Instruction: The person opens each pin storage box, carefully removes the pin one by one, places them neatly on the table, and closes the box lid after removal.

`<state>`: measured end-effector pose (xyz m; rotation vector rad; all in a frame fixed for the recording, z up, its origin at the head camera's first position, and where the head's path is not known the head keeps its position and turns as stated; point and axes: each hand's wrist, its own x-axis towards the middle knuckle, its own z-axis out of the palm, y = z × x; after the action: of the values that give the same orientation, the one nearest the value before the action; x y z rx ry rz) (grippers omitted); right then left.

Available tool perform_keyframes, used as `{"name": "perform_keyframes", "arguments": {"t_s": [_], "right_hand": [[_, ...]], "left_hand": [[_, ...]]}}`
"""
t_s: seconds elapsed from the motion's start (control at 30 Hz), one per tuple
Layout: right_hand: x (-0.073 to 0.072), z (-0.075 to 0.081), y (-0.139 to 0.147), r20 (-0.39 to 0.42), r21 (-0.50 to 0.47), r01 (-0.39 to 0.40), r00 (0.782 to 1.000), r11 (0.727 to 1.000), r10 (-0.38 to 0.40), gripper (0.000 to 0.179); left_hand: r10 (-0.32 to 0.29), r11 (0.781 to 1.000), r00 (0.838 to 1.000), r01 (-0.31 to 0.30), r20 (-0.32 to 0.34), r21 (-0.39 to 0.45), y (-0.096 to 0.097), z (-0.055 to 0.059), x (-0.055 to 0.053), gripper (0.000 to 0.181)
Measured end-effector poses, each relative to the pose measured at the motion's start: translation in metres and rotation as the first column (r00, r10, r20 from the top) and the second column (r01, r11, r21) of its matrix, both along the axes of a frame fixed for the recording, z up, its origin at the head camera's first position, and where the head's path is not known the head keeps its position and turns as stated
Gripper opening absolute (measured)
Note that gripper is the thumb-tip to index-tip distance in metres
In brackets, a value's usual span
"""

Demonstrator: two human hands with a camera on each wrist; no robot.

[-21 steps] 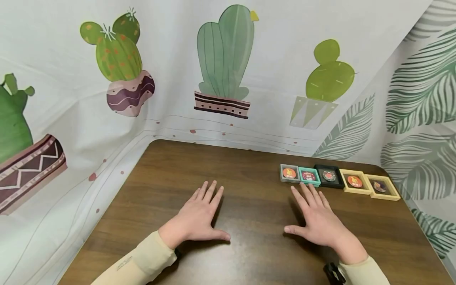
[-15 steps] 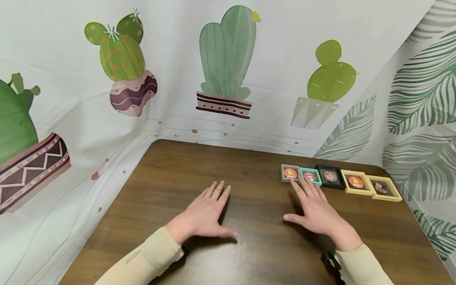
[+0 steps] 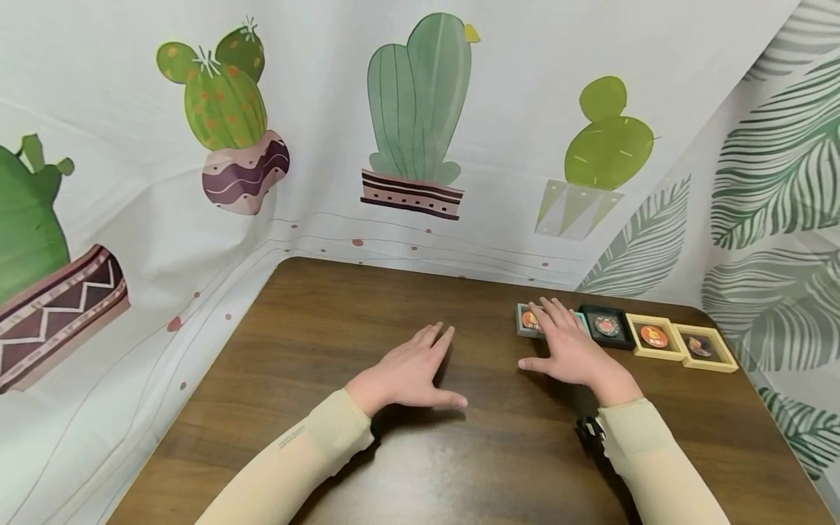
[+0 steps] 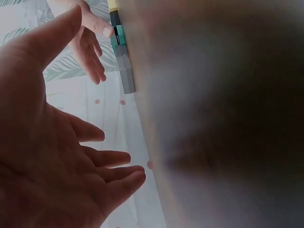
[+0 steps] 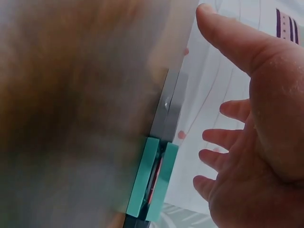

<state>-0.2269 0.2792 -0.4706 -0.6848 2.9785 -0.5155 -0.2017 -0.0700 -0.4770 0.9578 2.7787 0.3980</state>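
Observation:
My right hand [image 3: 569, 351] hovers with spread fingers at the left end of a row of small square display frames, holding nothing. In the head view its fingers overlap the grey frame [image 3: 527, 330] and hide most of the teal frame [image 3: 582, 319]. The right wrist view shows the teal frame [image 5: 164, 190] edge-on, standing slightly open like two halves, with the grey frame [image 5: 166, 107] beyond. Over the middle of the table, my left hand [image 3: 408, 373] is held with fingers extended and thumb out, also holding nothing. Both palms face the tabletop.
Further right in the row lie a black frame [image 3: 607, 327] and two pale yellow frames [image 3: 654, 337], each with a round badge inside. The brown wooden table [image 3: 367, 306] meets a white cloth [image 3: 315, 146] printed with cacti and leaves at its back.
My right hand has moved forward and slightly left, over the grey and teal frames. My left hand has shifted right and a little forward. The frames lie where they were.

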Motion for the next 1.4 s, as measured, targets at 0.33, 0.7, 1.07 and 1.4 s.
{"name": "perform_keyframes", "arguments": {"t_s": [0.33,0.7,1.07,1.4], "right_hand": [[-0.031,-0.006,-0.002,0.012,-0.005,-0.001,1.000,1.000,0.001,0.109],[-0.039,-0.011,-0.005,0.030,0.030,0.022,0.999,0.999,-0.023,0.102],[-0.039,-0.009,-0.005,0.007,0.044,0.034,0.999,0.998,-0.034,0.080],[-0.040,-0.013,-0.005,-0.053,0.064,0.011,0.999,0.998,-0.008,0.067]], "left_hand": [[-0.020,1.000,0.999,0.019,0.038,0.024,0.032,0.000,-0.016,0.129],[-0.024,0.999,0.999,0.023,0.023,0.028,0.053,0.000,-0.024,0.130],[-0.023,0.999,0.999,0.023,0.028,0.024,0.055,-0.003,-0.028,0.129],[-0.016,1.000,0.998,0.015,0.057,0.022,0.053,-0.002,-0.028,0.127]]}}
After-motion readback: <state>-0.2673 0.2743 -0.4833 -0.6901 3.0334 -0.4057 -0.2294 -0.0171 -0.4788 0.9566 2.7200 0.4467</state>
